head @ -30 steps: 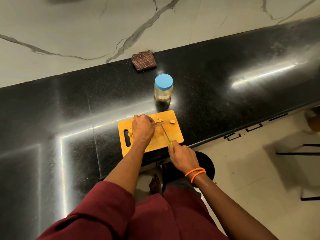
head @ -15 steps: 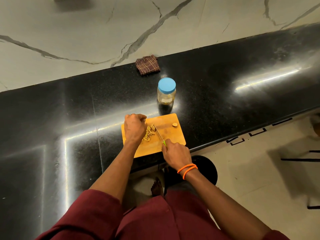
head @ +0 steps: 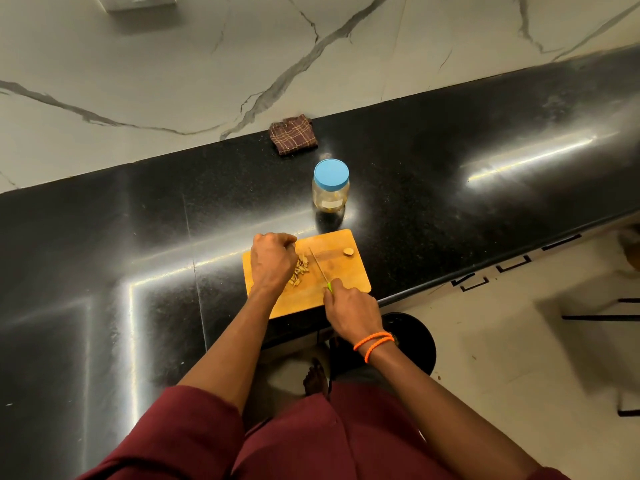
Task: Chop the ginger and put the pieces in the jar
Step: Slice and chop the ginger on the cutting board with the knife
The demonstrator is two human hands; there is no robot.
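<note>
A person's right hand (head: 351,310) grips a green-handled knife (head: 320,266), its blade slanting across a wooden cutting board (head: 341,271), while the left hand (head: 272,261), fingers curled, rests on the board beside a pile of chopped ginger (head: 299,271) (whether it holds anything cannot be told). One ginger slice (head: 348,251) lies apart. Behind, a blue-lidded jar (head: 330,185) stands closed on the black counter (head: 450,202), near a folded checked cloth (head: 293,134).

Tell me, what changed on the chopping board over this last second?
The left hand slid off the ginger pieces, which now lie uncovered in a pile beside it, its fingers curled. The knife, gripped by the right hand, shifted toward the pile. The lidded jar, the lone slice, the board and the cloth stayed put.
</note>
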